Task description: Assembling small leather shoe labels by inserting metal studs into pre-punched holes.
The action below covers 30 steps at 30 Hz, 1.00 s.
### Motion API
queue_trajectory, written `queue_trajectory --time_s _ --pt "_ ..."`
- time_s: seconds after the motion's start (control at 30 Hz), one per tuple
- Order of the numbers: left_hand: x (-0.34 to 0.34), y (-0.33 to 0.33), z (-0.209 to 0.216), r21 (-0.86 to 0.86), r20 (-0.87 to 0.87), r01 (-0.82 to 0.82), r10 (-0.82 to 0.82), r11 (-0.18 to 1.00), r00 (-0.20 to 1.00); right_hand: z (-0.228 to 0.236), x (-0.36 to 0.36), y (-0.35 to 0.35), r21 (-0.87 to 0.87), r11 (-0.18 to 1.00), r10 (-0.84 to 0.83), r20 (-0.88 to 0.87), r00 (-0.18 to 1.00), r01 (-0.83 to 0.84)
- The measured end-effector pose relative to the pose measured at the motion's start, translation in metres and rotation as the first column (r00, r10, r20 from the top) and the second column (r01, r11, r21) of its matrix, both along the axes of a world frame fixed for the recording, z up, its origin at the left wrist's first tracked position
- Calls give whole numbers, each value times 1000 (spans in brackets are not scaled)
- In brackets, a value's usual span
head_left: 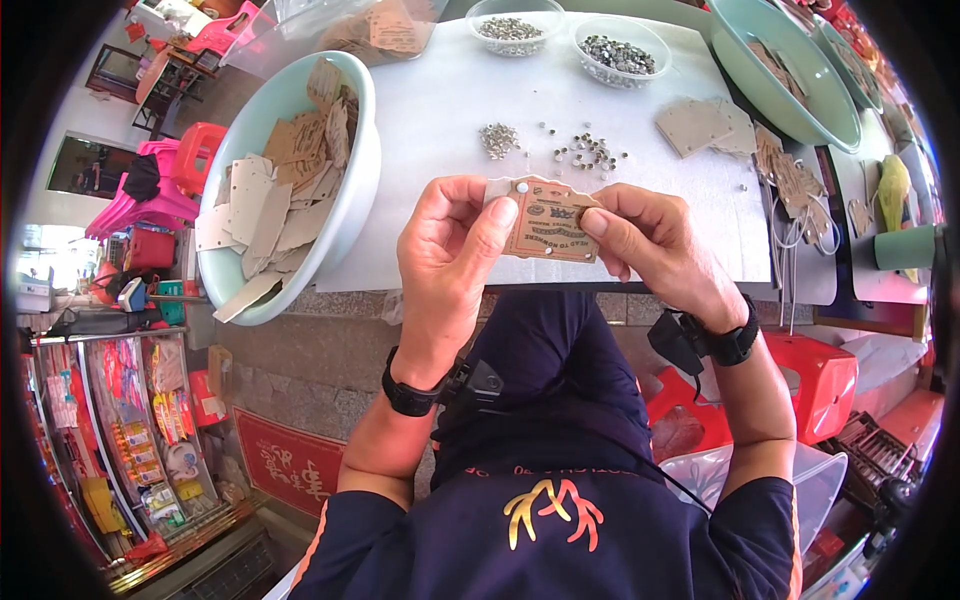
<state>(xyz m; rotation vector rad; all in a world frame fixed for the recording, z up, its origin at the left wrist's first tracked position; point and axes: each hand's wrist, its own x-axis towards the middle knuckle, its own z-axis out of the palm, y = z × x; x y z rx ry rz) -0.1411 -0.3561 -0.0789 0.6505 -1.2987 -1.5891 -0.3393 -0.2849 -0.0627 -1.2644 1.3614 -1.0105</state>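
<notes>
Both my hands hold a brown printed card (548,222) with a torn-looking edge, up over the near edge of the white table. My left hand (452,235) pinches its left end, the thumb lying below a round pale stud in the upper corner. At the other end my right hand (645,238) grips the card between thumb and fingers. Another small stud shows at its lower right edge. Just beyond the card lie a pile of small silver studs (499,141) and a looser scatter of darker metal caps (592,153).
Two clear bowls of metal pieces, one left (515,48) and one right (600,74), stand at the back. A pale green tub (366,130) of cards is on the left, another tub (825,118) at far right. Loose cards (695,125) lie right. A red stool (825,385) stands below.
</notes>
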Motion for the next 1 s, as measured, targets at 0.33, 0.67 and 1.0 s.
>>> queue_trajectory --time_s 0.33,0.67,1.0 --pt "3 11 6 201 -116 185 -165 962 979 10 18 4 7 1000 10 164 986 -11" --pt "10 11 2 245 -47 116 -108 963 993 -3 33 0 35 999 -13 59 998 11" --pt "44 7 -9 214 75 7 -24 977 997 2 -5 -54 -283 959 -143 -382 913 32"
